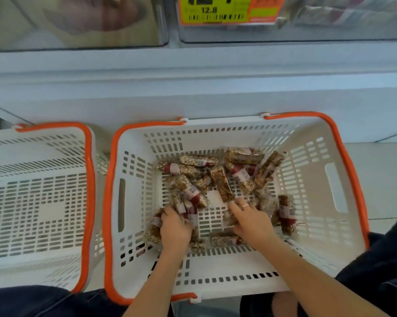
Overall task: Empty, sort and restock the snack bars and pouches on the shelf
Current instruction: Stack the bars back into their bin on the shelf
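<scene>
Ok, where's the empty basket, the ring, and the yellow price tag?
Empty basket (89,179): head view, on its orange rim at the right side.
Ring (245,205): head view, on the band around a right-hand finger.
Yellow price tag (215,10): head view, on the printed numbers.

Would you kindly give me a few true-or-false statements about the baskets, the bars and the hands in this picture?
1. Both hands are inside the right basket. True.
2. The left basket is full of snack bars. False: no bars show in it.
3. The left hand is closed on a bunch of snack bars. True.
4. The right hand wears no ring. False: a ring shows on one finger.
5. The price tag above is blue. False: it is yellow and orange.
</scene>
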A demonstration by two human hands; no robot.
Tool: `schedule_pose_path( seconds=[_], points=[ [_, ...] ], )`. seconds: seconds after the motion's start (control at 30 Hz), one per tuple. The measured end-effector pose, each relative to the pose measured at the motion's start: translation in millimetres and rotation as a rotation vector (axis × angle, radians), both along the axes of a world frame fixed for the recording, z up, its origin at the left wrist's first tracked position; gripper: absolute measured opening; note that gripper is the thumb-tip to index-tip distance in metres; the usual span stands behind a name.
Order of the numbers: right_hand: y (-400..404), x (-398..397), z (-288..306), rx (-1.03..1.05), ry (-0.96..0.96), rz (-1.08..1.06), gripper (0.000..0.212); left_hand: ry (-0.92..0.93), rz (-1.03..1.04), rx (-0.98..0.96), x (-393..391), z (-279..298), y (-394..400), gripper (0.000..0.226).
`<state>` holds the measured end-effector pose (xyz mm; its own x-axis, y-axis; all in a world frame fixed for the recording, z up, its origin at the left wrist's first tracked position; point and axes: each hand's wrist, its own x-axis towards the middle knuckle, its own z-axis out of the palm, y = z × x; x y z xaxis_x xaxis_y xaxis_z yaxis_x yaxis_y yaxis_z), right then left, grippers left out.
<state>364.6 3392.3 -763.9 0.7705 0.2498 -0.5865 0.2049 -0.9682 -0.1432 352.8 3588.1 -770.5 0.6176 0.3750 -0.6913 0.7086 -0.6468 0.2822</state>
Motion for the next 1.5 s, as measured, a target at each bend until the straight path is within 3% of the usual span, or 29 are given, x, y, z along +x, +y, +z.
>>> schedule_pose_path(
  seconds=[0.07, 0.23, 0.33, 0.47, 0.53, 0.6, 0.67, 0.73, 0.83, 1.0, 1.2, 1.33, 1.5],
  points=[
    [1.4, -0.6, 14.2, 0.169, -0.030, -0.206, 0.046, -0.032, 0.175, -0.127, 0.3, 5.2, 1.9, 0.055],
    [12.3, -5.0, 50.8, 0.810, 0.139, -1.105, 0.051, -0.028, 0.674, -0.592, -6.4, 31.3, 3.0, 0.045],
    [9.8, -21.1, 63.5, 1.235, 0.267, -1.428, 0.054, -0.007, 0.752, -0.863, -9.1, 62.6, 2.7, 0.046],
    [5.4, -33.9, 93.3, 1.846, 0.400, -1.503, 0.049, -0.130, 0.605, -1.106, -9.8, 104.5, 6.1, 0.052],
    [8.3, -34.9, 111.5, 2.087, 0.488, -1.406, 0.070, -0.194, 0.533, -1.246, -12.2, 128.3, 4.0, 0.051],
    [12.6, -33.5, 132.1, 2.200, 0.560, -1.300, 0.091, -0.238, 0.484, -1.360, -12.2, 156.5, 0.6, 0.046],
    [17.4, -33.8, 155.1, 2.251, 0.566, -1.174, 0.086, -0.287, 0.400, -1.468, -9.8, 180.7, -1.8, 0.042],
    [21.8, -34.8, 175.6, 2.207, 0.464, -1.091, 0.076, -0.343, 0.351, -1.553, -8.8, 198.4, -2.3, 0.045],
    [26.7, -36.4, 191.9, 1.992, 0.131, -1.069, 0.071, -0.425, 0.381, -1.579, -12.8, 218.3, -3.4, 0.052],
    [18.5, -36.3, 204.7, 1.234, -0.378, -0.681, 0.040, -0.489, 0.355, -1.534, -24.2, 232.1, 3.3, 0.058],
    [11.4, -4.3, 240.3, 0.930, -0.713, -0.093, 0.056, -0.427, 0.221, -1.407, -20.5, 243.4, 18.5, 0.047],
    [18.0, 9.6, 253.2, 0.757, -0.838, 0.202, 0.047, -0.430, 0.150, -1.389, -25.5, 256.4, 15.8, 0.038],
    [22.3, 22.9, 255.8, 0.679, -0.903, 0.379, 0.048, -0.598, -0.047, -0.938, -20.1, 250.5, 21.1, 0.094]
  ],
)
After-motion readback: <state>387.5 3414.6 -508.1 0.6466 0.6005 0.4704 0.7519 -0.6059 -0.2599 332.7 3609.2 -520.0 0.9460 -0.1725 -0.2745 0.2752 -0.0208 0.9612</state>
